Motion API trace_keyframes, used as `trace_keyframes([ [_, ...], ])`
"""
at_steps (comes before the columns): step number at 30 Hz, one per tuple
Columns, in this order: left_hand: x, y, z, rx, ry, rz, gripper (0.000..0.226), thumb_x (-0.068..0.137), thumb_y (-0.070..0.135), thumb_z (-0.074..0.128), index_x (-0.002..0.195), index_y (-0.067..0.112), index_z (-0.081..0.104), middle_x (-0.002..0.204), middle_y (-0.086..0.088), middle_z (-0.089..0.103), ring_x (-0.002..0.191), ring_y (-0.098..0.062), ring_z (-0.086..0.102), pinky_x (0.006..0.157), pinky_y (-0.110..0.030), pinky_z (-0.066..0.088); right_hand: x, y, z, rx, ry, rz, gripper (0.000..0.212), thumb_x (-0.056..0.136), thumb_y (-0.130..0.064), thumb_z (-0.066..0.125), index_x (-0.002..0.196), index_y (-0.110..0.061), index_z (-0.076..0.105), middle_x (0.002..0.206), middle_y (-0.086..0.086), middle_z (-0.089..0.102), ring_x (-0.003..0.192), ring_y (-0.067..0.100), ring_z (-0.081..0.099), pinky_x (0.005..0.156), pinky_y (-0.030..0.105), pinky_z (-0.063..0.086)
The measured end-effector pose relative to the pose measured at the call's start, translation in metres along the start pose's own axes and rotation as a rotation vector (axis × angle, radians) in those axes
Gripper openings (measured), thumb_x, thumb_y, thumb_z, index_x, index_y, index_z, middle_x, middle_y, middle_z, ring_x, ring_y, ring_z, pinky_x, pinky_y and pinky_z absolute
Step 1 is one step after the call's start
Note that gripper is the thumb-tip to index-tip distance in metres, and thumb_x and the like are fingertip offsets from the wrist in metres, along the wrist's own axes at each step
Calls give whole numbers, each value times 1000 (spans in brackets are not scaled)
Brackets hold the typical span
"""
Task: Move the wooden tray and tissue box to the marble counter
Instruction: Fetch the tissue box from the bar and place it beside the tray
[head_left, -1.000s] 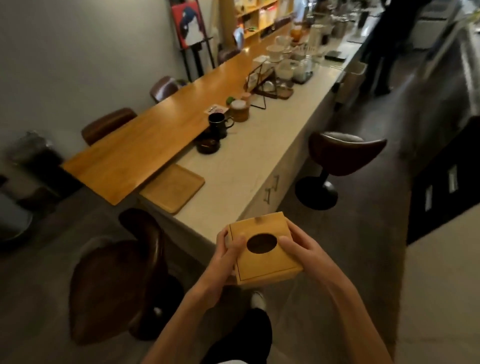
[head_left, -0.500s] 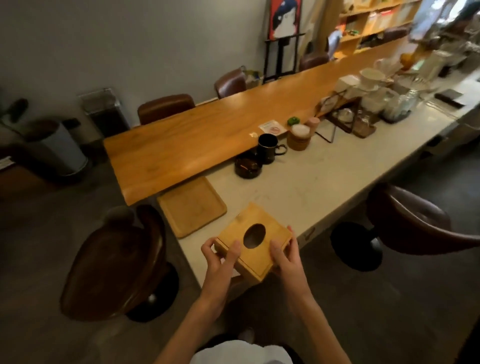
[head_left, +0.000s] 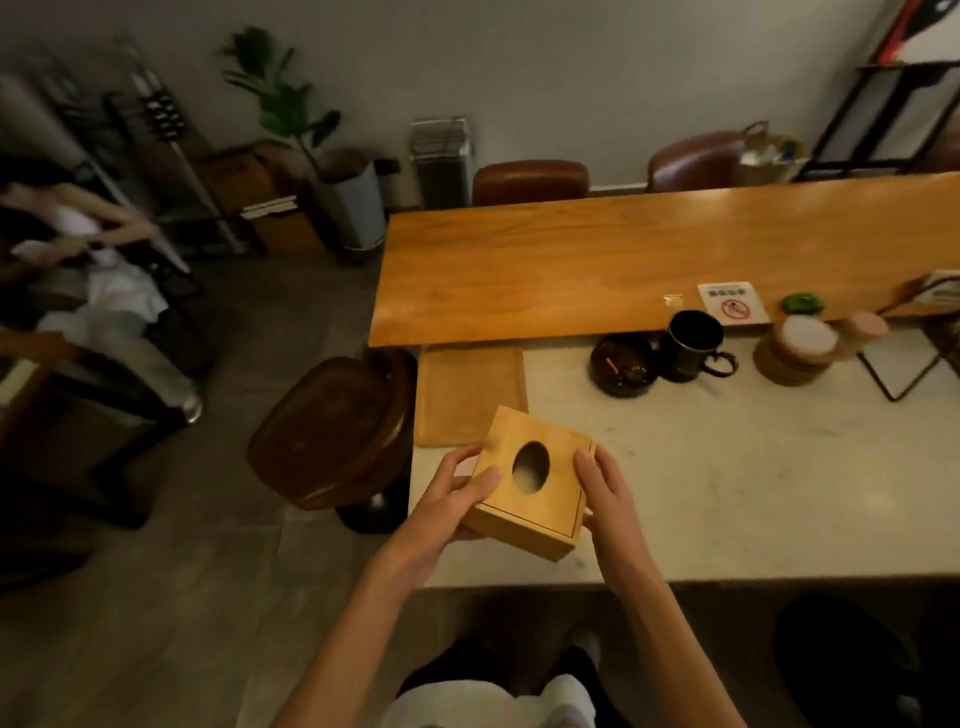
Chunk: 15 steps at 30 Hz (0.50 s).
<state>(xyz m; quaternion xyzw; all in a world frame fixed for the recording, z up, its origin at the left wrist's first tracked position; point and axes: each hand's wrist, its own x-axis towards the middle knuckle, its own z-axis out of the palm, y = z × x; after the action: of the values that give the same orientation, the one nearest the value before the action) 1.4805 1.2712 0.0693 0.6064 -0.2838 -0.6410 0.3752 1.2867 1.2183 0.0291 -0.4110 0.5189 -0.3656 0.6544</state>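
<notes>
A square wooden tissue box (head_left: 540, 512) with an oval hole in its top is held between both hands over the near left corner of the pale marble counter (head_left: 727, 478). My left hand (head_left: 457, 499) grips its left side and my right hand (head_left: 605, 493) its right side. Whether its base touches the counter I cannot tell. The flat wooden tray (head_left: 467, 392) lies on the counter just beyond the box, at the counter's left end.
A long wooden table (head_left: 597, 265) adjoins the counter's far side. On the counter to the right stand a dark bowl (head_left: 622, 365), a black mug (head_left: 693, 345), stacked coasters (head_left: 800, 351) and a wire stand (head_left: 906, 374). A brown stool (head_left: 332, 431) is left of the counter. A seated person (head_left: 88, 270) is far left.
The view has swung left and I have come closer. The tissue box, held in both hands, has moved from off the counter's end to over its near left corner beside the tray.
</notes>
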Motion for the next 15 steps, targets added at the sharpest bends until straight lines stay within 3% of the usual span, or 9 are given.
trace_keyframes([
  [2,1,-6,5,-108,68,10,59,79,51,67,134,42,47,123,-1,63,112,-21,63,92,-45,56,10,-6,-7,-26,-85,8,58,91,-62,50,142,-36,48,139,-11,57,121,9,59,82,26,52],
  [4,0,-16,11,-225,149,33,53,81,48,67,131,45,49,126,0,62,115,-22,62,93,-49,56,14,-8,-8,-48,-158,2,65,95,-60,46,154,-36,33,148,-21,45,133,9,50,94,26,48],
  [6,-1,-28,16,-252,232,59,52,83,47,67,131,50,47,129,3,60,117,-20,61,92,-47,57,12,-5,-1,-85,-241,-14,62,98,-61,44,155,-43,27,146,-31,43,136,5,47,100,22,46],
  [9,-3,-43,15,-229,297,41,65,81,50,72,136,53,38,133,6,55,119,-20,59,97,-49,53,7,5,15,-171,-346,3,50,98,-57,43,146,-57,28,131,-44,51,122,-10,54,84,6,49],
  [11,-3,-51,6,-194,306,-5,70,77,51,71,136,52,32,133,4,53,119,-20,56,101,-49,47,5,12,21,-196,-359,26,48,97,-58,44,141,-63,26,124,-51,50,117,-17,53,79,4,49],
  [15,4,-65,-20,-63,305,-107,74,85,39,61,146,35,19,139,-3,44,124,-25,48,106,-51,42,4,33,31,-215,-403,68,42,98,-52,47,135,-65,33,127,-40,57,118,-10,58,82,6,50],
])
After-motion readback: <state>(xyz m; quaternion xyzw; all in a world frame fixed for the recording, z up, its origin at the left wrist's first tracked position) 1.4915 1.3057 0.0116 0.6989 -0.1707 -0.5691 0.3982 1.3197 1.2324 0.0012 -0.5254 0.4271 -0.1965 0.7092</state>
